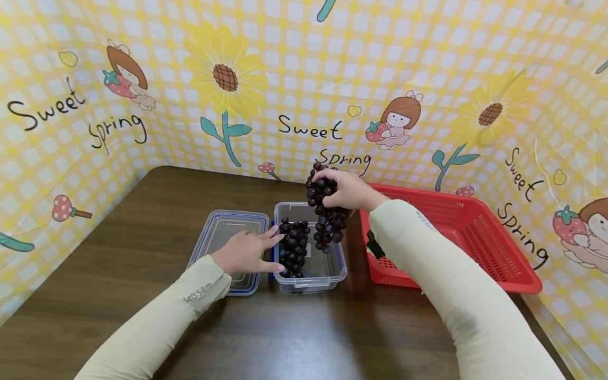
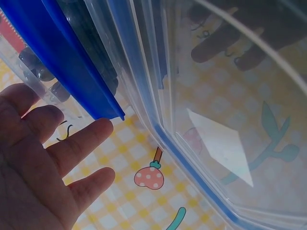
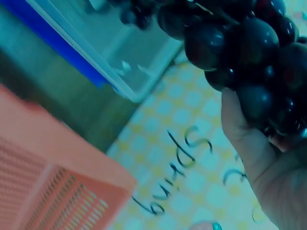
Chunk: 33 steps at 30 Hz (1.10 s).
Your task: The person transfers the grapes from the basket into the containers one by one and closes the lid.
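Note:
My right hand (image 1: 350, 191) grips a bunch of dark grapes (image 1: 329, 230), which hangs over the right half of a clear plastic container (image 1: 311, 283). In the right wrist view the thumb presses against the held grapes (image 3: 249, 43). A second bunch of dark grapes (image 1: 293, 248) lies along the container's left side. At that side rests my left hand (image 1: 248, 250), its fingers spread and fairly straight, fingertips right at the container's left edge. Close by the left fingers, the left wrist view shows the container's blue side flap (image 2: 62, 62).
A clear lid with a blue seal (image 1: 237, 221) lies left of the container, partly under the left hand. To the right stands a red perforated basket (image 1: 503, 232), with the right forearm crossing over it. Patterned cloth (image 1: 294, 79) rises behind the brown table (image 1: 119, 253).

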Motion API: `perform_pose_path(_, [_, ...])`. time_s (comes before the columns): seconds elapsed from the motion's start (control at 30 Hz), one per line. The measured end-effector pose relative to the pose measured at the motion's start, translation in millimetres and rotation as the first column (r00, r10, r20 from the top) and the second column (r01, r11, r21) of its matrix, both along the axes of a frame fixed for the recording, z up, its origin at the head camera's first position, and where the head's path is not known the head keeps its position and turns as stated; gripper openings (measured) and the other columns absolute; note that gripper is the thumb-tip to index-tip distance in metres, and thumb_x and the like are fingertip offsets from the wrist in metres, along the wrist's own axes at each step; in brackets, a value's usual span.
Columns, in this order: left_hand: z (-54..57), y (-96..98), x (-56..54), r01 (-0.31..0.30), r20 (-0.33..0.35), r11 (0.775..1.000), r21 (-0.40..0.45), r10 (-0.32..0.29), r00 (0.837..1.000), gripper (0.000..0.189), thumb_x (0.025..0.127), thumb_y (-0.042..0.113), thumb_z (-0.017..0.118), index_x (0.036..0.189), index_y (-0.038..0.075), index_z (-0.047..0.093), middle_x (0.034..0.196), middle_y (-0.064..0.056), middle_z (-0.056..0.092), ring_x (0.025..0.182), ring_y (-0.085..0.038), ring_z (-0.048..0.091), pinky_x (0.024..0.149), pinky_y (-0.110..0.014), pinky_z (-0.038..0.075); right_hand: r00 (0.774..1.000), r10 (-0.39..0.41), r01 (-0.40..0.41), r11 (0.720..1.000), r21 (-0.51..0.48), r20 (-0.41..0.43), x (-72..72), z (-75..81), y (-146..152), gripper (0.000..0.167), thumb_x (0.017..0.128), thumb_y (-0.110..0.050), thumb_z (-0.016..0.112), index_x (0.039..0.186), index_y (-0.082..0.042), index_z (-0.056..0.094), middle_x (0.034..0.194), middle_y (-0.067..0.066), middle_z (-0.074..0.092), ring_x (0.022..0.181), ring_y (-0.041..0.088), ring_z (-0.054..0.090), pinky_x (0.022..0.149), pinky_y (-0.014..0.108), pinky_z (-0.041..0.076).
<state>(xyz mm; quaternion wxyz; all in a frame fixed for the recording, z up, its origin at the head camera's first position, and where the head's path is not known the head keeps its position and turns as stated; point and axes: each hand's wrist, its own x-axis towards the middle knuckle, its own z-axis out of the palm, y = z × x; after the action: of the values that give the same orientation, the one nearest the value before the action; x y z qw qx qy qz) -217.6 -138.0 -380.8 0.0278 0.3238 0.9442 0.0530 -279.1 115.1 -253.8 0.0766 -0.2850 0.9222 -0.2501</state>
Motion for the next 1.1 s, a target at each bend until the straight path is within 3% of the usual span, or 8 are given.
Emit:
perform_pose_path(0.13, [-1.4, -0.3, -1.0, -0.007, 0.009, 1.000, 0.001, 0.007, 1.000, 0.082, 0.087, 0.063, 0.053, 0.146, 0.008, 0.041, 0.150, -0.016, 0.033, 0.065, -0.017, 0.062, 0.083, -0.046, 0.049, 0.999, -0.035, 0.036, 0.999, -0.022, 0.012, 9.5, -16.2, -4, 0.046, 0.083, -0.004, 0.066, 0.127, -0.012, 0.055, 0.124, 0.018, 0.056, 0.083, 0.024, 0.053, 0.070, 0.033, 0.046])
perform_pose_path(0.27, [-3.4, -1.0, -0.3, -0.011, 0.027, 1.000, 0.009, 0.011, 1.000, 0.082, 0.087, 0.065, 0.052, 0.146, 0.008, 0.041, 0.151, -0.016, 0.032, 0.092, -0.025, 0.067, 0.090, -0.050, 0.047, 0.997, -0.070, 0.073, 0.996, -0.056, 0.043, 15.8, -33.3, -6, 0.047, 0.083, -0.005, 0.066, 0.128, -0.013, 0.055, 0.107, 0.017, 0.059, 0.056, 0.015, 0.043, 0.056, 0.026, 0.040])
perform_pose_path(0.37, [-5.4, -1.3, 0.5, -0.019, 0.051, 1.000, 0.024, 0.018, 0.999, 0.082, 0.087, 0.064, 0.052, 0.146, 0.008, 0.040, 0.152, -0.015, 0.030, 0.109, -0.029, 0.062, 0.095, -0.053, 0.043, 0.994, -0.093, 0.098, 0.990, -0.098, 0.056, 18.4, -44.7, -7, 0.047, 0.084, -0.005, 0.066, 0.129, -0.013, 0.055, 0.104, 0.016, 0.057, 0.048, 0.012, 0.035, 0.051, 0.024, 0.037])
perform_pose_path(0.5, [-6.5, -1.2, 0.1, -0.017, 0.046, 0.999, 0.037, 0.015, 0.999, 0.082, 0.087, 0.064, 0.053, 0.146, 0.008, 0.040, 0.151, -0.015, 0.030, 0.111, -0.031, 0.061, 0.094, -0.053, 0.044, 0.991, -0.122, 0.129, 0.982, -0.140, 0.053, 21.6, -55.3, -7, 0.048, 0.084, -0.004, 0.067, 0.129, -0.013, 0.055, 0.095, 0.012, 0.056, 0.046, 0.012, 0.034, 0.051, 0.024, 0.036])
perform_pose_path(0.63, [-6.3, -1.0, -0.8, -0.006, 0.023, 0.999, 0.044, 0.005, 1.000, 0.082, 0.087, 0.063, 0.053, 0.145, 0.007, 0.041, 0.151, -0.016, 0.032, 0.094, -0.027, 0.066, 0.085, -0.049, 0.048, 0.983, -0.163, 0.174, 0.973, -0.150, 0.078, 25.3, -65.2, -9, 0.048, 0.084, -0.006, 0.067, 0.130, -0.015, 0.055, 0.069, 0.005, 0.046, 0.045, 0.012, 0.033, 0.049, 0.024, 0.035])
perform_pose_path(0.73, [-6.9, -1.0, -1.5, -0.003, 0.019, 0.999, 0.044, 0.002, 1.000, 0.082, 0.087, 0.064, 0.053, 0.145, 0.007, 0.041, 0.150, -0.017, 0.032, 0.094, -0.027, 0.066, 0.086, -0.050, 0.048, 0.977, -0.186, 0.200, 0.969, -0.142, 0.105, 28.2, -73.4, -11, 0.050, 0.084, -0.007, 0.067, 0.131, -0.017, 0.054, 0.058, 0.000, 0.038, 0.044, 0.011, 0.033, 0.047, 0.024, 0.034])
perform_pose_path(0.87, [-7.7, -1.0, -2.1, -0.006, 0.028, 0.999, 0.044, 0.005, 1.000, 0.083, 0.087, 0.065, 0.052, 0.146, 0.008, 0.041, 0.151, -0.016, 0.032, 0.106, -0.030, 0.063, 0.091, -0.053, 0.046, 0.971, -0.212, 0.227, 0.962, -0.149, 0.113, 31.1, -83.1, -13, 0.050, 0.083, -0.007, 0.068, 0.130, -0.017, 0.055, 0.055, -0.002, 0.035, 0.043, 0.011, 0.031, 0.047, 0.024, 0.032])
perform_pose_path(1.1, [-6.9, -0.8, -1.8, -0.012, 0.024, 0.999, 0.032, 0.011, 1.000, 0.082, 0.087, 0.064, 0.053, 0.146, 0.008, 0.040, 0.151, -0.016, 0.031, 0.104, -0.029, 0.064, 0.092, -0.053, 0.045, 0.962, -0.238, 0.262, 0.943, -0.207, 0.136, 34.9, -97.8, -14, 0.049, 0.083, -0.006, 0.067, 0.129, -0.017, 0.055, 0.052, -0.003, 0.032, 0.042, 0.011, 0.031, 0.045, 0.024, 0.031])
